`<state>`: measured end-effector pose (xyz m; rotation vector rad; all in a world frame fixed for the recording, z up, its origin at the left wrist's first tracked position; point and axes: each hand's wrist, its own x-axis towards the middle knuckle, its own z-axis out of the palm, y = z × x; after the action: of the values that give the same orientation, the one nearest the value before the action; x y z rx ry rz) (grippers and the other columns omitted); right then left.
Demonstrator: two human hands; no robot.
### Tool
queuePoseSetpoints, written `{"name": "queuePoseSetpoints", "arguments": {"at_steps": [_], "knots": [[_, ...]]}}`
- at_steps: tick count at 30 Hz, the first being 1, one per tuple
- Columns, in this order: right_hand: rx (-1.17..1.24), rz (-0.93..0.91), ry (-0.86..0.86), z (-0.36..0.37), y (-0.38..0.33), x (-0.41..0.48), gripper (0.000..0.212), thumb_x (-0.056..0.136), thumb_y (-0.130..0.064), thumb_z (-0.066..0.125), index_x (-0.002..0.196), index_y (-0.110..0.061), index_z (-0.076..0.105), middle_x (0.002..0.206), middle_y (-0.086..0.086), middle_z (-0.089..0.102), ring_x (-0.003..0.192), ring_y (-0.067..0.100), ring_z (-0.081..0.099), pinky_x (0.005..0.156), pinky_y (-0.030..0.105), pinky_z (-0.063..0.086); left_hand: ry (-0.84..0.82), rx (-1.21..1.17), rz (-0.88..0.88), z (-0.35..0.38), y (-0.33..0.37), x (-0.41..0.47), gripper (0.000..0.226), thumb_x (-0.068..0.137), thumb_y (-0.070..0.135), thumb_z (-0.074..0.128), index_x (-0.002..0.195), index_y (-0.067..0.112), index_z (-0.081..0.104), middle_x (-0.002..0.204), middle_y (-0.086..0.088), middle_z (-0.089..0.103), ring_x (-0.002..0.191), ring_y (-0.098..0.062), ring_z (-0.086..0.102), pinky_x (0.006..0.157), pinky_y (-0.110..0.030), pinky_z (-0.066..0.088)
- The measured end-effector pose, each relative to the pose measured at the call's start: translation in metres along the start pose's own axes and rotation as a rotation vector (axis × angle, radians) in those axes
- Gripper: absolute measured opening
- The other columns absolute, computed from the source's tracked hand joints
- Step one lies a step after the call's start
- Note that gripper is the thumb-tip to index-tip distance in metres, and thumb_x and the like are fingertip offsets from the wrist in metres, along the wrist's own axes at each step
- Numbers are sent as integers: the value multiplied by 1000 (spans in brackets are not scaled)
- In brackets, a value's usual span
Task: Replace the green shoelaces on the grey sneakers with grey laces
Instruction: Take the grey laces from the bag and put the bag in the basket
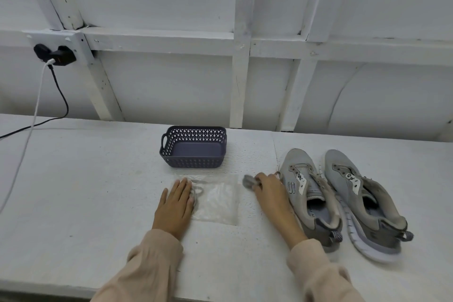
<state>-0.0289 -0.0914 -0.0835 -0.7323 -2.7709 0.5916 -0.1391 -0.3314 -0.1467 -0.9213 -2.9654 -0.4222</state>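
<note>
Two grey sneakers stand side by side on the white table at the right, toes pointing away; the left sneaker (309,193) and the right sneaker (365,200) show no laces in their eyelets. My right hand (268,187) lies just left of the left sneaker, fingers closed on a small bundle of grey lace (248,181). My left hand (177,200) rests flat, fingers together, on the left edge of a clear plastic bag (217,200), with a coil of grey lace (199,191) beside its fingertips. No green lace is visible.
An empty dark blue perforated basket (193,146) stands behind the bag, near the white panelled wall. A black plug and charger (56,55) sit in a wall socket at upper left, with a black and a white cable (29,130) trailing over the table's left side.
</note>
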Motion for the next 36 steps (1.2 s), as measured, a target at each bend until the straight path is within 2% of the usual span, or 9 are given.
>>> {"name": "queuePoseSetpoints", "arguments": {"at_steps": [6, 12, 18, 21, 25, 28, 32, 34, 36], "knots": [[-116, -4, -19, 6, 1, -14, 56, 90, -38, 58, 140, -17, 46, 149, 11, 25, 137, 30, 25, 107, 37, 37, 0, 8, -5, 1, 0, 0, 81, 81, 52, -13, 151, 19, 9, 158, 10, 2, 142, -2, -7, 112, -24, -15], [-186, 34, -181, 24, -4, -16, 62, 102, -47, 31, 155, -22, 10, 161, 20, -7, 148, 37, -11, 119, 45, -5, -3, -9, -6, 1, 0, 0, 81, 80, 52, -13, 151, 19, 8, 157, 12, 2, 143, -2, -5, 114, -28, -11], [0, -144, -196, 32, -6, -21, 50, 107, -32, 24, 155, -19, 20, 162, 6, 12, 150, 20, 5, 120, 30, 2, 6, -23, -1, 3, -2, 0, 77, 84, 51, -8, 151, 18, 13, 158, 11, 8, 144, -4, 0, 113, -27, -11], [15, -158, -85, 35, 2, -20, 52, 104, -39, 27, 153, -18, 26, 161, 4, 16, 150, 19, 9, 121, 32, 2, 18, -21, 0, 4, -1, 0, 76, 85, 50, -7, 150, 17, 15, 158, 10, 10, 145, -6, 3, 115, -29, -8], [-77, -185, -44, 39, 7, -19, 68, 95, -48, 4, 150, -22, 33, 159, 2, 24, 150, 21, 13, 117, 37, -6, 8, -18, 2, 3, -2, -1, 78, 84, 51, -10, 151, 18, 12, 158, 11, 5, 144, -5, -1, 116, -31, -8], [-94, -90, -28, 44, 14, -13, 45, 105, -23, 28, 148, -14, 38, 156, 7, 32, 148, 24, 19, 120, 45, 2, 4, -24, 1, 3, -2, 0, 78, 84, 51, -10, 151, 19, 12, 158, 10, 6, 145, -5, -2, 117, -32, -7], [34, -84, 131, 40, 8, -15, 40, 100, -13, 48, 140, -7, 49, 150, 14, 40, 142, 30, 32, 117, 38, 17, -8, -16, 12, 2, -3, -1, 83, 82, 58, -15, 151, 19, 8, 157, 12, 0, 144, -3, -5, 115, -30, -10], [161, -169, 294, 34, 1, -21, 31, 91, -6, 62, 121, -8, 64, 129, 9, 58, 119, 26, 52, 100, 33, 42, -3, -26, 13, 3, -3, -1, 84, 82, 60, -16, 151, 19, 10, 157, 12, 2, 144, -4, -3, 115, -30, -10], [313, -198, 283, 31, -9, -25, 17, 84, 0, 67, 98, -9, 71, 100, 0, 65, 90, 14, 59, 78, 21, 50, 11, -35, 15, 3, -4, 0, 84, 83, 58, -15, 151, 18, 13, 158, 10, 6, 144, -4, 0, 115, -29, -9]]}}
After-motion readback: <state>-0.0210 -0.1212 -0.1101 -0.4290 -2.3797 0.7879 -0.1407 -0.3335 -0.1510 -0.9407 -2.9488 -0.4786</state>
